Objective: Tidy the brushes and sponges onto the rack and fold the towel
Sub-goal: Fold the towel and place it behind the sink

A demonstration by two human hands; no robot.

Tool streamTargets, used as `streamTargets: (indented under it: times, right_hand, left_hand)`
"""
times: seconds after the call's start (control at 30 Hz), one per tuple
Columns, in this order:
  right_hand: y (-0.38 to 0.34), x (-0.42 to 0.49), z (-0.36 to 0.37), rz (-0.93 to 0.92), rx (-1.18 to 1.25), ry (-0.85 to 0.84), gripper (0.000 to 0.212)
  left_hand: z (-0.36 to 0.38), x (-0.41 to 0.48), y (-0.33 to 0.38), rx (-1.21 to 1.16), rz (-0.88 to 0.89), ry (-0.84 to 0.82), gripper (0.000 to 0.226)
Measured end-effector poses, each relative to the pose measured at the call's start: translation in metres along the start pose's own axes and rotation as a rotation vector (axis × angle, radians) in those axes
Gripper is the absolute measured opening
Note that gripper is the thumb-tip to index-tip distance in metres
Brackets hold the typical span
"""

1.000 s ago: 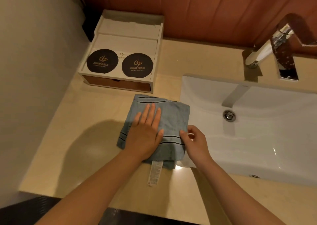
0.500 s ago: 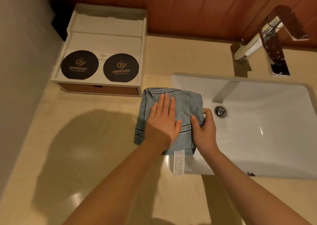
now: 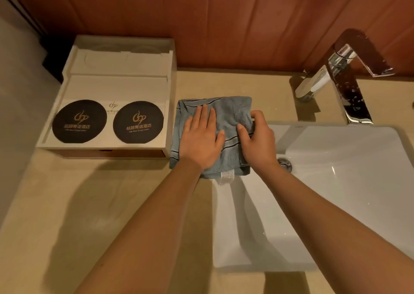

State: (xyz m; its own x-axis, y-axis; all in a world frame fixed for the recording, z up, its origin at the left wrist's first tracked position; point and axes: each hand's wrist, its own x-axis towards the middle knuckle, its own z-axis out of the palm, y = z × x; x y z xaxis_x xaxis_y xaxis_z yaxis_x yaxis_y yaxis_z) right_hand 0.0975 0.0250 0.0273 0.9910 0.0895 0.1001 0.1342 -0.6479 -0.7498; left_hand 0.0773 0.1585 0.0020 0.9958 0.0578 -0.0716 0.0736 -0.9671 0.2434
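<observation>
A beige counter (image 3: 67, 204) backed by wood panelling (image 3: 224, 24) carries a white sink (image 3: 336, 181). Just left of the sink lies the folded blue towel (image 3: 230, 108); the left hand (image 3: 201, 141) presses flat on it, the right hand (image 3: 257, 139) grips its sink-side edge. Farther left, a white tray (image 3: 171, 87) holds two black discs (image 3: 79, 121), perhaps coasters.

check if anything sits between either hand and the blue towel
Nothing visible does. The left hand lies flat on the blue towel, and the right hand grips the towel's right edge. Both touch the cloth directly.
</observation>
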Motion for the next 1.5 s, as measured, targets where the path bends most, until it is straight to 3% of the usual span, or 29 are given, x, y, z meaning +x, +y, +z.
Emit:
streamTargets:
  times: [0.3, 0.6, 0.67, 0.77, 0.83, 1.0, 1.23, 1.33, 1.5]
  right_hand:
    - [-0.003, 0.058, 0.009, -0.039, -0.049, -0.053, 0.027]
    - [0.000, 0.093, 0.009, 0.072, 0.082, -0.118, 0.035]
    - [0.002, 0.101, 0.010, 0.075, -0.004, -0.140, 0.047]
    - [0.005, 0.114, 0.013, 0.014, -0.319, -0.157, 0.063]
    - [0.003, 0.121, 0.016, -0.076, -0.343, -0.141, 0.056]
    - [-0.002, 0.127, 0.042, -0.201, -0.107, -0.226, 0.054]
    - [0.005, 0.131, 0.057, -0.181, -0.462, -0.213, 0.050]
    - [0.006, 0.133, 0.057, -0.183, -0.551, -0.278, 0.051]
    - [0.007, 0.131, 0.056, -0.166, -0.600, -0.320, 0.056]
  left_hand:
    - [-0.003, 0.048, -0.008, 0.022, -0.086, 0.011, 0.062]
    - [-0.008, 0.079, -0.009, 0.024, -0.137, -0.006, 0.064]
    - [-0.009, 0.085, -0.009, 0.022, -0.142, 0.010, 0.064]
    - [-0.009, 0.096, -0.010, 0.020, -0.145, 0.026, 0.062]
    - [-0.009, 0.103, -0.011, 0.021, -0.137, 0.043, 0.061]
    - [-0.008, 0.115, -0.016, -0.022, -0.105, 0.079, 0.059]
    - [-0.009, 0.127, -0.024, -0.337, -0.142, 0.292, 0.049]
    - [-0.010, 0.125, -0.022, -0.249, -0.206, 0.377, 0.049]
    - [-0.008, 0.121, -0.015, -0.076, -0.255, 0.236, 0.052]
